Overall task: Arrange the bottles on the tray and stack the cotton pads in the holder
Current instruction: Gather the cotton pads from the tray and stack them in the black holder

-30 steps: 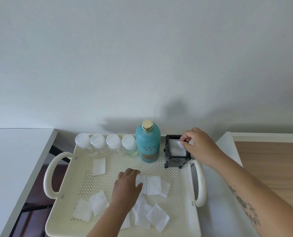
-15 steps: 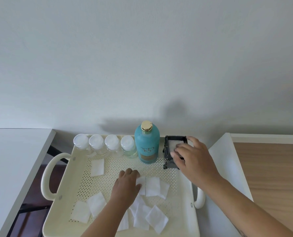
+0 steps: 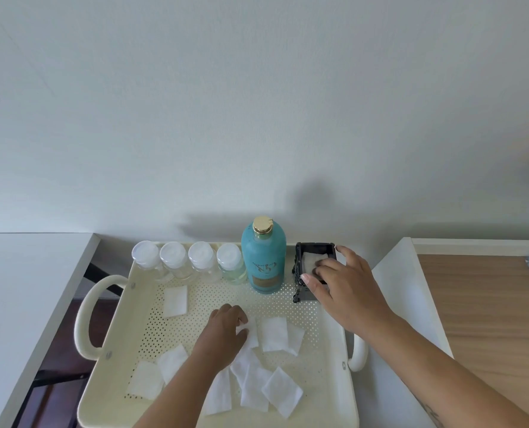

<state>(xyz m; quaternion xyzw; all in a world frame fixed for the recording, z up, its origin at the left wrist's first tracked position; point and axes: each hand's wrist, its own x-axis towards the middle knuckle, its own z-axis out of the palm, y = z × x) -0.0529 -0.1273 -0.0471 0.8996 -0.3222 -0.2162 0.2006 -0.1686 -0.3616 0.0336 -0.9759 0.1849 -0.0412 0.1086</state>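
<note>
Right hand [image 3: 346, 291]: fingers [image 3: 320, 267] pressing one pad into black holder [image 3: 314, 253], far right. Left hand [image 3: 223, 338]: fingers curled, pinching one pad [image 3: 250, 333] mid-tray [image 3: 331, 381]. Loose cotton pads: about nine. Small clear bottles [image 3: 173, 261]: four, far row. Teal bottle [image 3: 263, 257]: one.

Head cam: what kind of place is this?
Likely a home vanity or bathroom corner: a cream tray between a white desk and a wood-topped unit, holding a teal toiletry bottle and cotton pads, against a bare wall.
</note>
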